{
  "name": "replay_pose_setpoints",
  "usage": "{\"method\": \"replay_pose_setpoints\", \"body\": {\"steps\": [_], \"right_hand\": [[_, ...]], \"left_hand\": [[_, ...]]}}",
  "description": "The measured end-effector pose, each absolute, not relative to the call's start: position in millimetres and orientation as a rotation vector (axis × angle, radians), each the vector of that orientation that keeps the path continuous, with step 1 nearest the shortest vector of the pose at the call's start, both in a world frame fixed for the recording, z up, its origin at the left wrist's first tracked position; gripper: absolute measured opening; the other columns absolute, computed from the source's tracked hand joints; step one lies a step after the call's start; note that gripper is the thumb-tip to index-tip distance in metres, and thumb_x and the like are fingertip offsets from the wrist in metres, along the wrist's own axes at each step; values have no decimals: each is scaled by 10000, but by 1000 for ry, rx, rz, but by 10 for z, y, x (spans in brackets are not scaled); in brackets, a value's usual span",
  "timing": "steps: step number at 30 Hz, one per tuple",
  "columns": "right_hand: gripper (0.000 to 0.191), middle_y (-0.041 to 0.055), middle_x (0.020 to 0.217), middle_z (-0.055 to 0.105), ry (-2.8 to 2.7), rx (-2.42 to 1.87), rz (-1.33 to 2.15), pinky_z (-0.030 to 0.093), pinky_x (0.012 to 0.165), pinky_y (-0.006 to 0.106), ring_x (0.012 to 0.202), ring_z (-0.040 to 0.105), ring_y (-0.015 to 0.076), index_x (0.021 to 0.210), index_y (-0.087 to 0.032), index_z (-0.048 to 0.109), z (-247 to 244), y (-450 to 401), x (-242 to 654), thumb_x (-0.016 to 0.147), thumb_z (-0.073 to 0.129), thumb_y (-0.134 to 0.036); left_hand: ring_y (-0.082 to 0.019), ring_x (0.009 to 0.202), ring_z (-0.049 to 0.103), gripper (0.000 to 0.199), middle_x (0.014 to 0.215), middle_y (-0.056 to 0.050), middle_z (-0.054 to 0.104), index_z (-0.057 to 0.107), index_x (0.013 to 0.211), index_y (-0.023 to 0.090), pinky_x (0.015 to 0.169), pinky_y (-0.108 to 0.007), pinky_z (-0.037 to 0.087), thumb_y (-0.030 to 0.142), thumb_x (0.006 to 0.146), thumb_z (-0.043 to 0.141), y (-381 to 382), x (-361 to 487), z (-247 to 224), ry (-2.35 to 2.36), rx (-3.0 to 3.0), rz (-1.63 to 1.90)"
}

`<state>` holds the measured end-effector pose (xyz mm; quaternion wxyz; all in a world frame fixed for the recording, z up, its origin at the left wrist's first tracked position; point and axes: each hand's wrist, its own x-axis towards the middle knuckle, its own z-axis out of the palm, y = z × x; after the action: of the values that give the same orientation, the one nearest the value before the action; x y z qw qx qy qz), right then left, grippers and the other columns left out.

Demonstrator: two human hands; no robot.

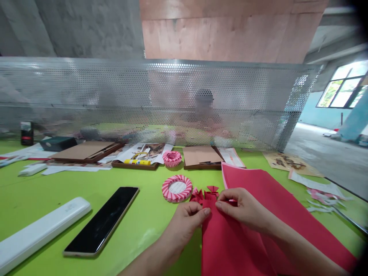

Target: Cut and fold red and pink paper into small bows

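A long sheet of red paper (227, 241) lies in front of me, its far end cut and folded into small flaps (211, 194). My left hand (188, 218) pinches the left edge of that end between thumb and fingers. On its right side, my right hand (240, 205) is closed on the same folded end, thumb and forefinger together. Just beyond my left hand is a pink-and-white striped ring (177, 188) with a pale, written-on centre. Under my right forearm spreads a larger red sheet (273, 191).
To the left lie a black phone (102, 220) and a long white case (46, 234). Farther back are another striped ring (171, 158), brown boards (201, 156), a yellow tube (137, 162) and paper scraps (324, 195). A perforated metal screen (172, 103) bounds the green table; a person sits behind it.
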<state>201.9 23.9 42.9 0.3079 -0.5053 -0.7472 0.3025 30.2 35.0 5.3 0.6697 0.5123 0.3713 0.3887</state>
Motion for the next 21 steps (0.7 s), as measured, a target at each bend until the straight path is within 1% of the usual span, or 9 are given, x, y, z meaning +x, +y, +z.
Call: {"method": "replay_pose_setpoints", "body": {"steps": [5, 8, 10, 13, 17, 19, 21], "right_hand": [[187, -34, 559, 477, -1962, -1319, 815, 280, 487, 217, 540, 376, 94, 612, -157, 539, 428, 230, 2004, 764, 473, -243], [194, -37, 553, 470, -1976, -1303, 802, 273, 480, 217, 532, 371, 92, 615, -159, 538, 398, 224, 1987, 771, 467, -249], [205, -43, 536, 447, -1990, -1313, 772, 268, 471, 217, 518, 363, 89, 606, -164, 531, 380, 223, 1972, 776, 463, -256], [215, -38, 541, 471, -2008, -1338, 721, 294, 484, 219, 526, 404, 97, 616, -170, 547, 408, 229, 1978, 780, 462, -279], [137, -4, 669, 590, -2030, -1386, 707, 370, 603, 247, 653, 513, 136, 707, -187, 610, 567, 254, 2138, 748, 524, -285], [128, -4, 666, 579, -1963, -1415, 793, 376, 598, 250, 638, 508, 132, 759, -187, 611, 647, 275, 2263, 732, 559, -300], [190, -27, 607, 521, -1799, -1379, 963, 369, 558, 234, 591, 487, 114, 848, -184, 590, 685, 294, 2368, 721, 588, -325]], "left_hand": [[-63, 445, 345, 304, 455, 32, 446, 495, 478, 138, 466, -204, 246, 335, 635, 665, 349, 297, 47, 815, 1118, 862], [-79, 496, 411, 247, 536, 14, 497, 562, 595, 130, 516, -212, 297, 348, 620, 676, 338, 295, 45, 749, 1063, 846], [-82, 498, 416, 261, 548, 8, 501, 570, 615, 124, 517, -218, 301, 367, 626, 665, 323, 294, 59, 727, 1080, 836], [-70, 454, 352, 324, 478, 31, 438, 490, 500, 137, 476, -214, 260, 386, 648, 635, 308, 282, 108, 782, 1183, 854], [-80, 468, 327, 328, 485, 45, 396, 449, 505, 157, 462, -213, 240, 397, 685, 581, 346, 236, 189, 882, 1356, 916], [-82, 471, 303, 333, 483, 56, 349, 416, 497, 170, 453, -210, 231, 390, 700, 559, 385, 206, 217, 949, 1443, 1010], [-83, 471, 277, 345, 480, 63, 298, 369, 480, 180, 445, -208, 222, 364, 717, 540, 420, 178, 232, 1011, 1522, 1116]]}}
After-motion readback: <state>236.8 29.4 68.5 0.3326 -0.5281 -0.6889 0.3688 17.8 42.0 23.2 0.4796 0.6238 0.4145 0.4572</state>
